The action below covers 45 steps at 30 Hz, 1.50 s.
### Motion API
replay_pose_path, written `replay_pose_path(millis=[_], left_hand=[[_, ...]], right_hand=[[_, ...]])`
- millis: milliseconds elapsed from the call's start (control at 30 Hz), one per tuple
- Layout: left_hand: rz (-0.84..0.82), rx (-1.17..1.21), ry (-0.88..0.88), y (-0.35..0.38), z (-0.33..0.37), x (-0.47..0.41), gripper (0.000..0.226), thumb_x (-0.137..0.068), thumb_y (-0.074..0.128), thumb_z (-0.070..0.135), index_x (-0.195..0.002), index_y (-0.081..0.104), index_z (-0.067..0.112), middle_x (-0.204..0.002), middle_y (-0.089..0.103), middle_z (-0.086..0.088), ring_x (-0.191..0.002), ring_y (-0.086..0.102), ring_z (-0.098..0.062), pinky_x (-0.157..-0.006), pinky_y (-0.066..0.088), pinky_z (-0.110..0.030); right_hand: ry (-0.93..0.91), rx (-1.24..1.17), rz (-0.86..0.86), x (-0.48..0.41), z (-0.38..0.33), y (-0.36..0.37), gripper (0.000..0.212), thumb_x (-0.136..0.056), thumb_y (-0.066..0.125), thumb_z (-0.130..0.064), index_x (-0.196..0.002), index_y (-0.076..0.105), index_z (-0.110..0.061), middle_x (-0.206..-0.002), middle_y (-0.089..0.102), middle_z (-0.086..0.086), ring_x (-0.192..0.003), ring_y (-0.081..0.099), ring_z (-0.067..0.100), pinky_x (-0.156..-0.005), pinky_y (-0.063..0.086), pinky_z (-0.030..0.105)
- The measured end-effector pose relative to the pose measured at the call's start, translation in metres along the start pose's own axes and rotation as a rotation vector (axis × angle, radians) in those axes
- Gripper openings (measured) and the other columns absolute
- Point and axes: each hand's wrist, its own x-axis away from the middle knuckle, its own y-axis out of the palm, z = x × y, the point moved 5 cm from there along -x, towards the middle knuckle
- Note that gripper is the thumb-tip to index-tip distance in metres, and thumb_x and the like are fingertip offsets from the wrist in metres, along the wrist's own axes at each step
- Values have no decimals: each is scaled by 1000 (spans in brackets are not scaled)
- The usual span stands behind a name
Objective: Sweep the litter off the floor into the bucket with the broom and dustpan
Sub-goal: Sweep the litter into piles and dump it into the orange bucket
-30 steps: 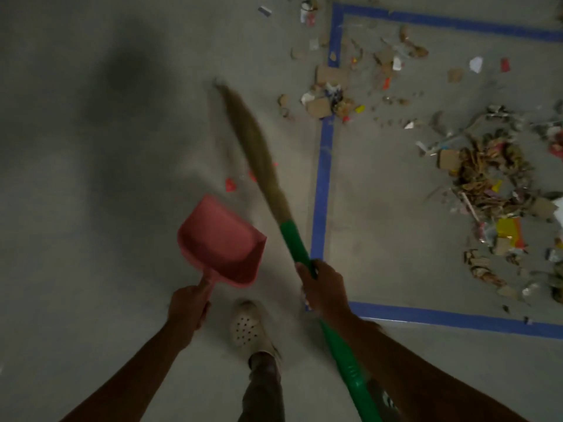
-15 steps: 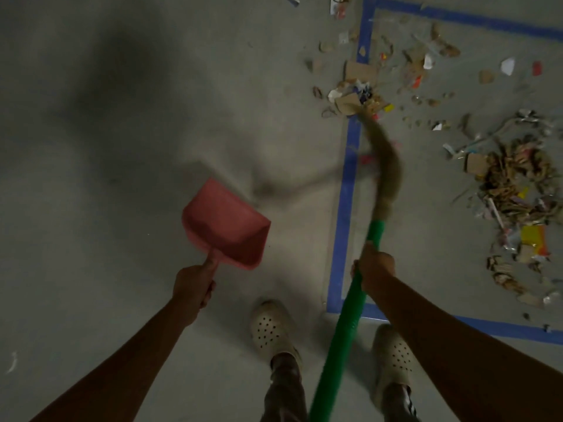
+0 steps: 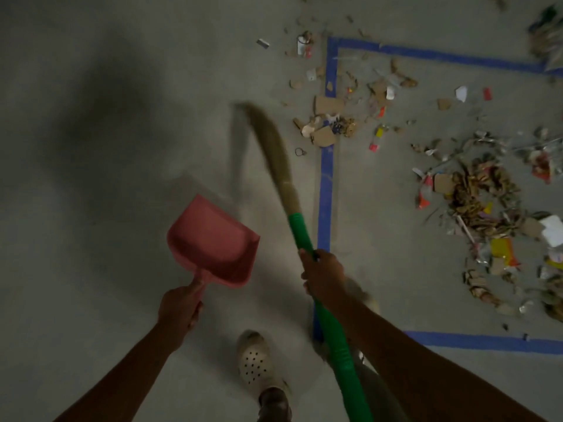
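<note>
The left hand (image 3: 179, 306), low and left of centre, has its fingers curled round the short handle of a pink dustpan (image 3: 213, 242), with the thumb lying along the top of the handle. The pan is tilted with its open mouth toward the upper left of the frame, and nothing shows inside it. Just right of it, the right hand (image 3: 324, 277) is wrapped tight round the green shaft of the broom (image 3: 300, 233), which runs from the bottom edge up through the middle of the frame. Its tan bristles (image 3: 271, 147) are blurred and curve toward the upper left, the tip lying left of the blue tape (image 3: 326, 184); whether the tip touches the grey floor (image 3: 122, 178) cannot be told. The tape marks out a rectangle across the right half of the frame. The litter is in two main groups: a cluster of cardboard scraps (image 3: 329, 126) straddling the tape's left line, just right of the bristles, and a bigger heap of brown shreds, paper and wrappers (image 3: 475, 193) inside the rectangle near the right edge, with loose bits scattered between and above. A small dark ring (image 3: 300, 152) lies between bristles and tape. A pale perforated clog (image 3: 254, 359) stands at bottom centre, between the two forearms.
</note>
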Motion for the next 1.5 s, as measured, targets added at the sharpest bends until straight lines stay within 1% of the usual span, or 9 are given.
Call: replay_pose_path(millis=[67,200,400,733,900,1033,1133,1333,1500], left_hand=[[16,-21,5,3,9,-7,62,-91,63,59,-63,55,3,-43,46,-6,-28,32,-13,-36,23,-14],[40,-3,-5,24,32,-22,58,-94,63,51,-65,56,1,-44,47,-7,-26,31,-12,-35,22,-12],[20,-33,5,87,76,-32,59,-93,63,55,-64,56,3,-45,49,-7,-27,32,-13,-35,22,-13],[-61,-142,55,197,152,-5,64,-91,62,61,-61,51,5,-41,43,-5,-26,28,-13,-37,20,-13],[-60,-209,83,221,174,0,66,-92,61,60,-58,53,4,-47,46,-11,-28,30,-14,-40,22,-14],[-60,-316,120,239,192,10,67,-91,60,63,-59,53,4,-40,42,-7,-27,29,-15,-37,21,-13],[-61,-381,138,253,204,11,69,-90,60,65,-59,53,4,-41,42,-8,-27,29,-15,-37,21,-14],[-103,-482,182,296,230,13,74,-85,60,73,-58,55,4,-44,43,-11,-31,31,-16,-38,24,-16],[-158,-475,194,335,240,16,72,-87,61,69,-59,55,4,-44,43,-11,-32,31,-16,-40,24,-17]], right_hand=[[-26,167,-107,-21,-9,12,32,-97,62,-44,-95,60,-12,-76,66,6,-58,62,17,-59,59,34],[29,275,-173,-73,-13,2,32,-99,61,-41,-95,58,-9,-77,65,4,-51,58,12,-43,48,21],[286,-28,140,-144,12,-97,42,-98,59,-47,-99,63,-5,-79,70,8,-56,63,19,-57,59,32],[257,-419,628,-141,20,-247,41,-102,50,-47,-88,61,-9,-69,64,9,-54,62,25,-59,58,38],[86,-210,398,-136,2,-237,34,-101,49,-49,-93,59,-18,-79,69,7,-63,68,19,-64,63,41],[138,-2,68,-153,0,-222,33,-98,55,-52,-97,60,-20,-87,71,6,-68,68,18,-66,63,34],[231,76,-24,-168,13,-233,33,-99,57,-47,-99,59,-14,-88,70,5,-62,63,12,-56,57,24],[490,-246,265,-194,74,-318,41,-100,56,-44,-102,63,-4,-84,72,11,-60,64,22,-66,61,37],[441,-446,568,-183,93,-389,40,-103,50,-45,-94,61,-7,-78,66,9,-60,63,20,-57,57,34]])
